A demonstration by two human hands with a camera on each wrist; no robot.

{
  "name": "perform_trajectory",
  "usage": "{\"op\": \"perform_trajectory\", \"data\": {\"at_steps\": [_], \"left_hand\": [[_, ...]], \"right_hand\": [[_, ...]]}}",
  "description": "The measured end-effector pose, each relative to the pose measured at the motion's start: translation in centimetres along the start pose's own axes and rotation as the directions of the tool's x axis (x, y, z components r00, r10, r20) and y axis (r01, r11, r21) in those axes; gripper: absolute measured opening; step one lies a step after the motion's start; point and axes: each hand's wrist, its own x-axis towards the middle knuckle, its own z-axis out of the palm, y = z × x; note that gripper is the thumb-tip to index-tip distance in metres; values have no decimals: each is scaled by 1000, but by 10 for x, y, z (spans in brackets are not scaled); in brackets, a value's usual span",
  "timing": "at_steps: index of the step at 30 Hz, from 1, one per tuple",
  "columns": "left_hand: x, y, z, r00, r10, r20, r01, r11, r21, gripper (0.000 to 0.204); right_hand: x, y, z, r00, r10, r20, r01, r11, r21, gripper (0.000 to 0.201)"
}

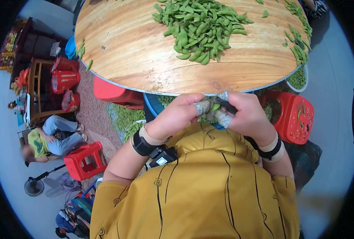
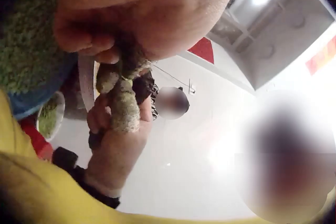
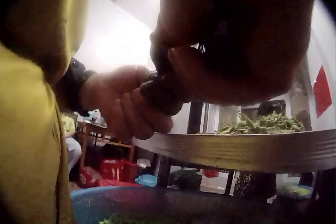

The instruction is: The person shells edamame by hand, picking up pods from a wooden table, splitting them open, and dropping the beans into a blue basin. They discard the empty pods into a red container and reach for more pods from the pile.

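Both hands meet just in front of the round table's near edge, over a blue basin (image 1: 155, 104). Grey, textured wraps cover the thumbs and some fingertips. My left hand (image 1: 176, 114) pinches a green soybean pod (image 1: 216, 106) between thumb and fingers. Curled around a small black tool (image 1: 227, 106), my right hand (image 1: 249, 115) brings its wrapped fingertips right up to the pod. The tool's working end is hidden by the fingers. In the left wrist view the right hand (image 2: 121, 140) faces the left hand (image 2: 152, 14), fingertips close together.
A heap of soybean pods (image 1: 202, 30) lies on the wooden table (image 1: 125, 59). Red stools (image 1: 302, 119) stand at both sides, and a white bowl of beans (image 1: 298, 79) is at the right. Pods and husks (image 1: 123, 119) cover the floor at left, where a person (image 1: 55, 135) sits.
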Motion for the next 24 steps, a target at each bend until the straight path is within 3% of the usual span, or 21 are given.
{"op": "perform_trajectory", "data": {"at_steps": [1,2,4,5,6,7,8,9,10,11,12,14,15,18,19,20,21,22,24], "left_hand": [[0,2,4,996,58,-72,-41,973,229,19],[3,-5,2,996,59,-72,-41,973,228,19],[8,-16,-4,896,444,-7,-348,710,613,16],[6,-19,-7,895,446,-9,-348,710,613,16],[-1,-10,-5,959,267,-90,-184,835,519,16],[-6,-3,-3,987,69,-147,-3,914,406,16],[-9,0,0,987,67,-146,-1,911,412,16],[-12,2,3,971,177,-161,-126,950,286,18],[-13,2,6,941,280,-188,-253,955,155,21],[-13,0,9,898,371,-234,-349,928,134,27],[-12,1,13,900,371,-226,-347,927,139,27],[-13,4,20,889,416,-190,-414,909,54,21],[-13,3,12,898,421,-130,-398,901,170,23],[-8,-5,5,851,498,-165,-440,848,295,21],[-10,-4,7,851,499,-165,-440,848,296,21],[-13,-1,10,877,424,-226,-384,901,200,20],[-15,2,12,898,341,-278,-326,940,98,20],[-16,2,11,898,340,-278,-326,940,98,20],[-17,3,9,921,235,-311,-215,972,98,18]], "right_hand": [[0,3,4,998,-59,-32,54,988,-146,18],[0,6,8,991,-123,-56,101,951,-291,17],[-1,9,15,983,-164,-85,128,936,-327,16],[-1,10,17,972,-206,-113,153,919,-362,16],[-2,11,19,972,-207,-112,154,919,-362,16],[-2,11,22,972,-158,-177,110,961,-256,15],[-2,12,23,965,-102,-241,69,987,-142,15],[-1,9,22,962,-105,-253,71,988,-139,15],[-1,3,19,971,70,-230,-24,980,197,13],[-1,-1,18,963,226,-149,-121,852,508,12],[-1,-2,17,961,226,-158,-116,852,511,12],[-1,-3,16,940,334,69,-271,610,745,14],[-1,-2,18,941,330,70,-270,611,744,14],[-1,4,25,956,288,59,-251,694,675,16],[-4,7,25,983,180,-40,-153,916,370,17],[-7,9,26,995,41,-93,-41,999,5,18],[-7,8,30,992,-27,-122,37,996,79,22],[-11,7,31,992,-26,-122,36,996,80,22],[-16,4,28,991,129,-38,-124,986,116,30]]}}
